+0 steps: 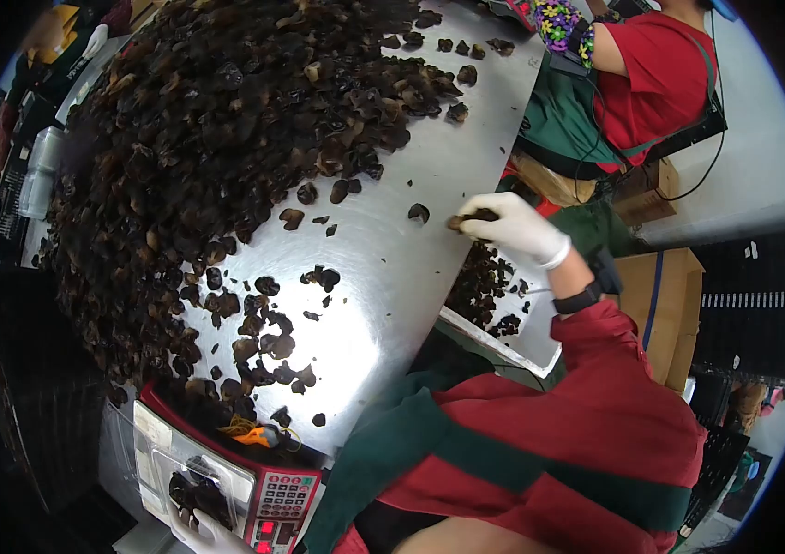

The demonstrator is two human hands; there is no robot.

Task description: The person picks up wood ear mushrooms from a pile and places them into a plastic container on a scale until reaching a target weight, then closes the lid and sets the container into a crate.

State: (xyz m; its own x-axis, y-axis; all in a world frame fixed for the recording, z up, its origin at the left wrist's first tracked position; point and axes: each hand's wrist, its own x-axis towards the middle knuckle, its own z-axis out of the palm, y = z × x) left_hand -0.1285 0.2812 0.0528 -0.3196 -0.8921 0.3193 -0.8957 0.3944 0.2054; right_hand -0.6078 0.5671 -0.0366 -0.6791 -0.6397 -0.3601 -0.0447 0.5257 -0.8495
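Note:
My right hand (512,228), in a white glove, pinches a dark brown fungus piece (477,218) above the right edge of the metal table (411,240). Below it sits a white bin (534,337) with dark pieces inside. At the lower left, my left hand (203,533), also gloved, is at a clear plastic container (163,466) holding dark fungus on a scale (280,494) with a keypad and red digits. Its fingers are curled at the dark fungus in the container. A large heap of dark fungus (226,102) covers much of the table.
Orange snips (258,435) lie at the table edge beside the scale. A co-worker in a red shirt (660,74) sits at the upper right. Cardboard boxes (669,305) stand on the right. Stacked clear containers (39,175) are at the left, with another person's gloved hand (96,41) beyond.

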